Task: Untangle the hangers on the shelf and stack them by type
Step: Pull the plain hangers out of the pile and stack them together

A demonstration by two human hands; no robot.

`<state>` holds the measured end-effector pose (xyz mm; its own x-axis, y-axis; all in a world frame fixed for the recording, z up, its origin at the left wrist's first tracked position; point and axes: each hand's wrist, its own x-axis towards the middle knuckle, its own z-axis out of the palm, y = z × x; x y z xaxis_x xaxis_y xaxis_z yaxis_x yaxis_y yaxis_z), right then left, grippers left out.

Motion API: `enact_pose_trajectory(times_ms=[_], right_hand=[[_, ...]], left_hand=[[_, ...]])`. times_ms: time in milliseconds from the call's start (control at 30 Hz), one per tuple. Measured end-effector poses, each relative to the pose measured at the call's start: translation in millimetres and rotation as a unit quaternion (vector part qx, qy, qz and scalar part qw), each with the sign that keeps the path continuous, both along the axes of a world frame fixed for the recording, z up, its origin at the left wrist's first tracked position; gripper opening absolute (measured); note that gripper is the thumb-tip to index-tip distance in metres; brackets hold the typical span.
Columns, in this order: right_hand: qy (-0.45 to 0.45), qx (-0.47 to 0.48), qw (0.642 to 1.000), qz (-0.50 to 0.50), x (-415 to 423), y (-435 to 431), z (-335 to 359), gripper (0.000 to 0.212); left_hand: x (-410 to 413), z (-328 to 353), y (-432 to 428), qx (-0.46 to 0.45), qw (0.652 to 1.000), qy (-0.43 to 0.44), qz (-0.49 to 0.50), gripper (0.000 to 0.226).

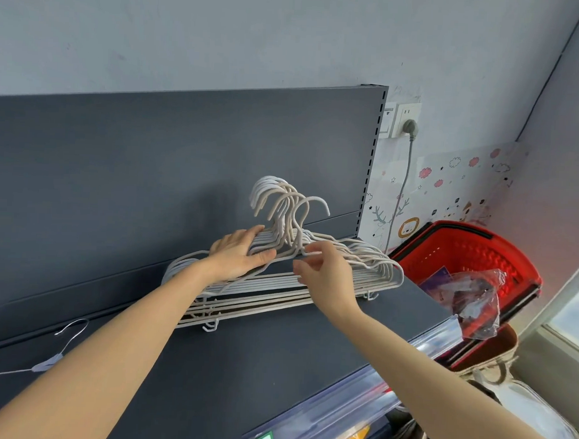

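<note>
Head view | left hand (239,254) flat, fingers straight, pressing on cream hanger stack (279,293) | right hand (325,271) pinching a shoulder wire of that stack beside the hooks | stack lies on dark grey shelf (260,366) | thin hanger (51,362) well apart, far left | red basket (470,255) beyond shelf's right end

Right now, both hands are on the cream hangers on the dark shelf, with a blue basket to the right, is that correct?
Not quite: the head view shows the basket is red, not blue. Otherwise yes: the left hand and right hand are on the cream hangers on the dark shelf, basket to the right.
</note>
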<state>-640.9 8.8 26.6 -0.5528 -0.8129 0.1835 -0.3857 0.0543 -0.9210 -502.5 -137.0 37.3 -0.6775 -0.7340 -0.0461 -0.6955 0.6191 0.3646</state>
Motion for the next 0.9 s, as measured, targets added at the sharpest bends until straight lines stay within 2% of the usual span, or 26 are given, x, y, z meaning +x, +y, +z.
enact_pose_trajectory(times_ms=[200, 333, 467, 633, 833, 900], right_hand=[[-0.201, -0.057, 0.974, -0.087, 25, -14, 0, 0.013], [-0.229, -0.121, 0.959, -0.113, 33, -7, -3, 0.013], [-0.256, -0.160, 0.945, -0.128, 24, 6, 3, 0.015], [-0.207, -0.156, 0.955, -0.144, -1, 25, 24, 0.007], [-0.092, -0.036, 0.987, -0.123, -55, 57, 52, 0.033], [-0.010, -0.003, 0.991, -0.134, -77, 68, 59, 0.028]], left_hand=[[-1, -9, -9, -0.021, 1.000, 0.006, 0.000, 0.096], [-3, -18, -12, -0.088, 0.996, -0.009, 0.002, 0.091], [-5, -21, -16, -0.091, 0.996, 0.005, 0.004, 0.086], [-5, -21, -16, -0.095, 0.995, 0.006, 0.003, 0.086], [-4, -20, -15, -0.093, 0.996, 0.008, 0.000, 0.087], [-4, -20, -15, -0.094, 0.996, 0.011, 0.001, 0.086]])
